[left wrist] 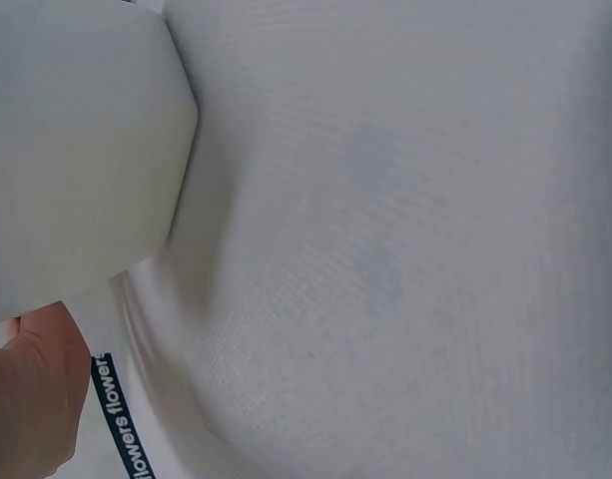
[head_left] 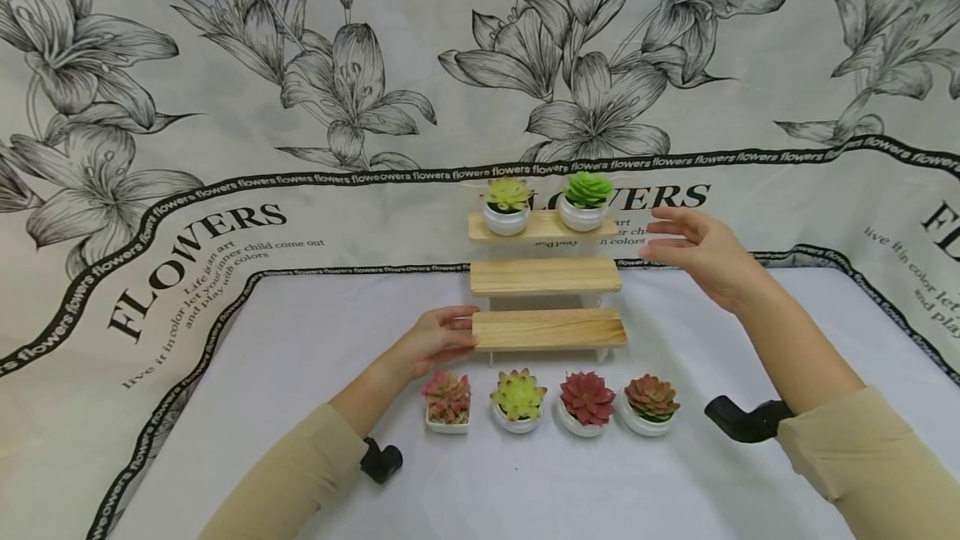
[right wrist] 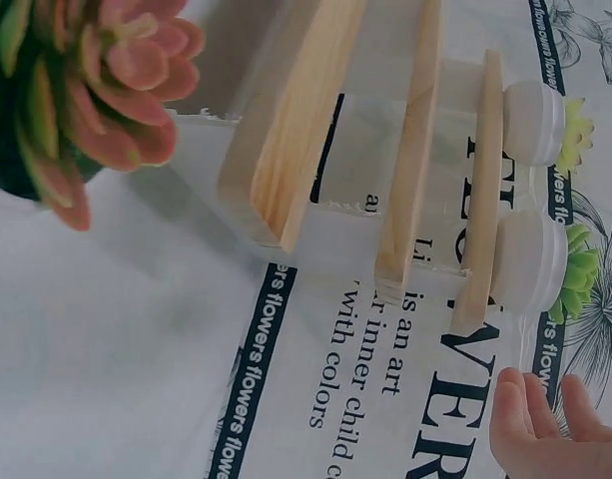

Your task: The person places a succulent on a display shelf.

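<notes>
A three-tier wooden display stand [head_left: 546, 277] with clear supports stands at the back of the table. My left hand [head_left: 431, 342] grips the left end of its lowest plank [head_left: 547, 330]. On the top plank sit two succulents in round white pots, a yellow-green one [head_left: 506, 205] at left and a bright green one [head_left: 585, 200] at right. My right hand [head_left: 705, 257] is held apart from the stand, right of the bright green succulent, fingers extended and holding nothing. In the right wrist view its fingertips [right wrist: 512, 399] show near that pot.
In front of the stand is a row of potted succulents: a pink one [head_left: 447, 400] in a square pot, a yellow-green one [head_left: 519, 398], a dark red one [head_left: 587, 400] and a brownish one [head_left: 651, 401]. A flower-printed cloth [head_left: 420, 223] hangs behind the table.
</notes>
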Demonstrator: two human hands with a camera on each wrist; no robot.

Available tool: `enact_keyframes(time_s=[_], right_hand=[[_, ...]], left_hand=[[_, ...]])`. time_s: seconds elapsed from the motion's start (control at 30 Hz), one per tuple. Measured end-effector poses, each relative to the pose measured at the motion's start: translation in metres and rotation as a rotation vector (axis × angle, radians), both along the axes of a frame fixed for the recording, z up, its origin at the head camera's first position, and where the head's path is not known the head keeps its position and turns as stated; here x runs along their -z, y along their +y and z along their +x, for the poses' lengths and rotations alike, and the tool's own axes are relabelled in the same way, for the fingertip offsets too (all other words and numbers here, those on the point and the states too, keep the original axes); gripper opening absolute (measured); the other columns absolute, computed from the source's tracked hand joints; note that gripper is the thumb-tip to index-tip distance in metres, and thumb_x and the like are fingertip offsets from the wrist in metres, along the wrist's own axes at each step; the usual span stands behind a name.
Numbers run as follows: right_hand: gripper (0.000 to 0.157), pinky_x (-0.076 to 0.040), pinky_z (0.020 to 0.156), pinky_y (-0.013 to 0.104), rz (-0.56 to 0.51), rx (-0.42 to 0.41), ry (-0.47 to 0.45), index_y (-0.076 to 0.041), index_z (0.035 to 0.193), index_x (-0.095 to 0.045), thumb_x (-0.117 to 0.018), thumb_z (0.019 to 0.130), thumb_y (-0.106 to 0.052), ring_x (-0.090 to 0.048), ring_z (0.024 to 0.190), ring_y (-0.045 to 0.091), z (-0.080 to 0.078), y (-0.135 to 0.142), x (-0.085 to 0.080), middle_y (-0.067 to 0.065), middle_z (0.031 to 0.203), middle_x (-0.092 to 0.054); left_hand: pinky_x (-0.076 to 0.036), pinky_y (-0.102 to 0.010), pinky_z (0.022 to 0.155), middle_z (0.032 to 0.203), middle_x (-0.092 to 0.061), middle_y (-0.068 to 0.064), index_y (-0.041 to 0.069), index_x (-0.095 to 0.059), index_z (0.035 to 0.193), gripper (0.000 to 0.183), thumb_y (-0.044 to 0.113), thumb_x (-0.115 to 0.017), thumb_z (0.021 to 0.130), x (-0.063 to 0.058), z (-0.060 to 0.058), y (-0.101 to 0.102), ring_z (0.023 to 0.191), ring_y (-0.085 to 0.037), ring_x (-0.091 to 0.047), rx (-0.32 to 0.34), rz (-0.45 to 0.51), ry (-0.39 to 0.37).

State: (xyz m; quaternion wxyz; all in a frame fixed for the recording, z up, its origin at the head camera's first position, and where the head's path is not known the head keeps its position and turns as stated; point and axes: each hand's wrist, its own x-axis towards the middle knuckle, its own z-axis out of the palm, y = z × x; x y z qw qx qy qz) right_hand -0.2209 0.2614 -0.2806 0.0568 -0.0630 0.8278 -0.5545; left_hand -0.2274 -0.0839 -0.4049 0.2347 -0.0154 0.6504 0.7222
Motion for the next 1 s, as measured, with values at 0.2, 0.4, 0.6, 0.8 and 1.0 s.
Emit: enact_keyframes(time_s=[0.2,0.4,0.6,0.8,1.0], right_hand=[[0.076,-0.033,0.105,0.042,0.022,-0.012,-0.003,-0.004,0.148,-0.016,-0.063,0.09,-0.019,-0.045,0.107,0.005,0.015,0.007,0.005,0.008,0.135,-0.034],[0.072,-0.044,0.085,0.013,0.017,-0.03,0.019,-0.001,0.146,-0.02,-0.063,0.09,-0.015,-0.049,0.104,0.001,0.025,0.012,0.014,0.003,0.128,-0.039],[0.061,-0.045,0.083,0.013,0.0,-0.051,0.048,-0.009,0.14,-0.031,-0.064,0.089,-0.011,-0.05,0.104,0.0,0.036,0.018,0.021,-0.005,0.122,-0.044],[0.054,-0.048,0.082,0.017,0.007,-0.089,0.065,-0.012,0.135,-0.037,-0.065,0.088,-0.01,-0.05,0.106,0.002,0.047,0.018,0.035,-0.009,0.12,-0.047],[0.057,-0.05,0.082,0.021,0.019,-0.133,0.048,-0.006,0.137,-0.034,-0.063,0.088,-0.01,-0.051,0.107,0.003,0.058,0.019,0.048,-0.008,0.121,-0.048]], left_hand=[[-0.053,-0.031,0.082,0.132,-0.047,-0.024,-0.002,-0.046,0.134,0.053,-0.012,-0.057,0.083,0.001,-0.001,0.0,0.089,-0.018,-0.059,-0.003,-0.009,0.006],[-0.053,-0.03,0.081,0.131,-0.047,-0.024,-0.002,-0.046,0.134,0.053,-0.013,-0.056,0.083,0.001,-0.001,0.0,0.089,-0.018,-0.059,-0.007,0.002,0.005],[-0.053,-0.031,0.082,0.131,-0.046,-0.025,-0.004,-0.044,0.135,0.053,-0.013,-0.056,0.084,0.0,0.0,0.0,0.086,-0.016,-0.059,0.0,0.005,0.013],[-0.053,-0.031,0.083,0.13,-0.047,-0.025,-0.003,-0.045,0.134,0.053,-0.013,-0.056,0.084,0.001,0.001,0.0,0.087,-0.016,-0.059,-0.008,0.009,0.01],[-0.053,-0.031,0.082,0.129,-0.048,-0.024,-0.003,-0.046,0.134,0.052,-0.014,-0.056,0.083,0.002,0.0,0.0,0.087,-0.017,-0.059,-0.018,0.009,0.009]])
